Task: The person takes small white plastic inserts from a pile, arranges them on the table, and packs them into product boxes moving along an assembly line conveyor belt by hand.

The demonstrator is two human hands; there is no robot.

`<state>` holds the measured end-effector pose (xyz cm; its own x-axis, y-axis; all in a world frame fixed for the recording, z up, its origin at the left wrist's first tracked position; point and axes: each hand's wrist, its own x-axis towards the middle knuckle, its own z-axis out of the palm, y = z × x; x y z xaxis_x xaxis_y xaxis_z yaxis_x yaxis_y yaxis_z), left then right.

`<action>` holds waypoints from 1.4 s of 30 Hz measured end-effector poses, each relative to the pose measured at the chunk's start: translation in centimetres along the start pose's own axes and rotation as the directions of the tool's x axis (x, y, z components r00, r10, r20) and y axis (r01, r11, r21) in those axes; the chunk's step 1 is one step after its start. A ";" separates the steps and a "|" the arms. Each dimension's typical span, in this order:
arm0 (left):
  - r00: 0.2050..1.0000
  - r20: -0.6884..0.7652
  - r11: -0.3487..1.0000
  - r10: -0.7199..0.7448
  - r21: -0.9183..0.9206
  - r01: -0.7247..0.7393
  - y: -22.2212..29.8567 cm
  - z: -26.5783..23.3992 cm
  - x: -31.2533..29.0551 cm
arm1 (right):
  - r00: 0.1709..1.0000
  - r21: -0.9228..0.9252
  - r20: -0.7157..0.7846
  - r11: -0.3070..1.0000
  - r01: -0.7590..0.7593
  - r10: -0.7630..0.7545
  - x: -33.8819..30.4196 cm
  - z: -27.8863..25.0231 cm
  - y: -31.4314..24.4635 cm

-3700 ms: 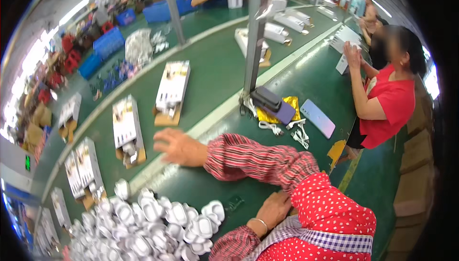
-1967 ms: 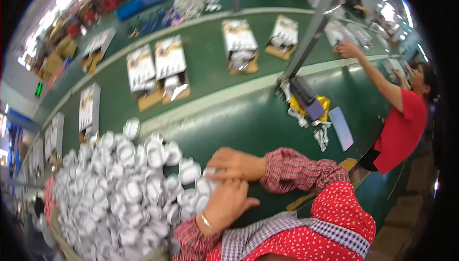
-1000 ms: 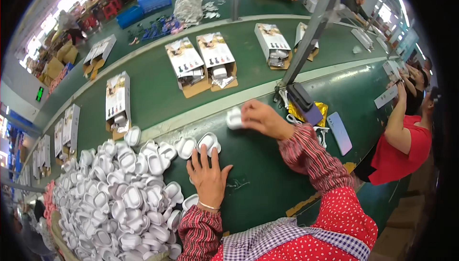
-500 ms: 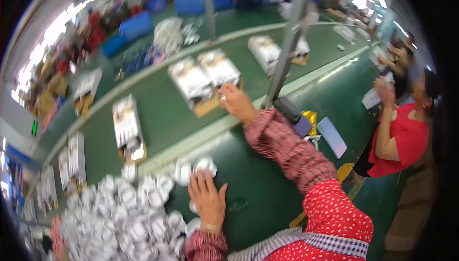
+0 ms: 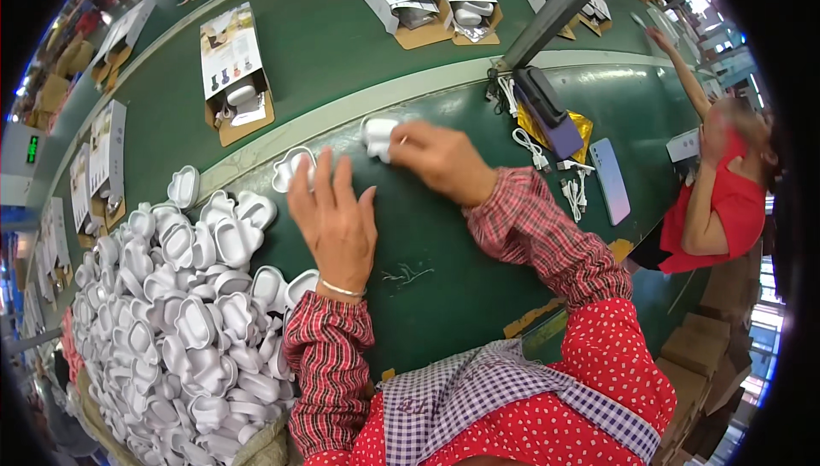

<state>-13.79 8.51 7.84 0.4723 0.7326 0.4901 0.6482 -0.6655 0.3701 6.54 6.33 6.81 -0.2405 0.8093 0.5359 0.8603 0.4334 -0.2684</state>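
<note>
On the green table, my right hand point(image 5: 446, 161) has its fingers closed at the right edge of a small white plastic shell point(image 5: 377, 134), rounded and hollow; the fingertips are slightly blurred. To its left, my left hand point(image 5: 335, 225) reaches forward with fingers apart and holds nothing. Its fingertips are beside another white shell point(image 5: 290, 167), partly covering it. A large heap of the same white shells point(image 5: 192, 321) lies to the left of my left forearm, one stray shell point(image 5: 183, 186) resting at its far edge.
Open printed boxes point(image 5: 232, 64) with white items inside stand on the green belt point(image 5: 316, 47) beyond the pale rail. A metal post point(image 5: 564, 13) rises at the rail. White cables point(image 5: 574, 193), a purple case point(image 5: 559, 134) and a phone point(image 5: 610, 180) lie right. A co-worker in red point(image 5: 717, 218) sits beyond.
My right hand has come back from the boxes on the belt to a white shell on the table. My left hand has shifted left and forward. The view has tilted down.
</note>
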 end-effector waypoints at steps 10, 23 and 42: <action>0.996 0.069 0.990 -0.055 0.136 0.045 -0.8 0.6 -0.2 | 0.915 -0.530 0.070 0.792 -0.303 0.397 7.8 -2.9 19.1; 1.000 -0.001 0.980 0.005 -0.200 -0.005 -0.9 1.4 0.3 | 0.956 0.429 0.246 0.902 0.042 -0.162 5.8 1.1 2.5; 0.986 0.142 0.995 -0.084 0.073 0.074 -2.8 -4.9 -4.8 | 0.982 -0.400 0.067 0.907 -0.134 0.175 9.4 -1.6 9.2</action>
<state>-20.74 6.14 8.30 0.4964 0.7989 0.3397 0.7235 -0.5970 0.3467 12.95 17.32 10.62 -0.1162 0.8974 0.4257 0.9920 0.1260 0.0053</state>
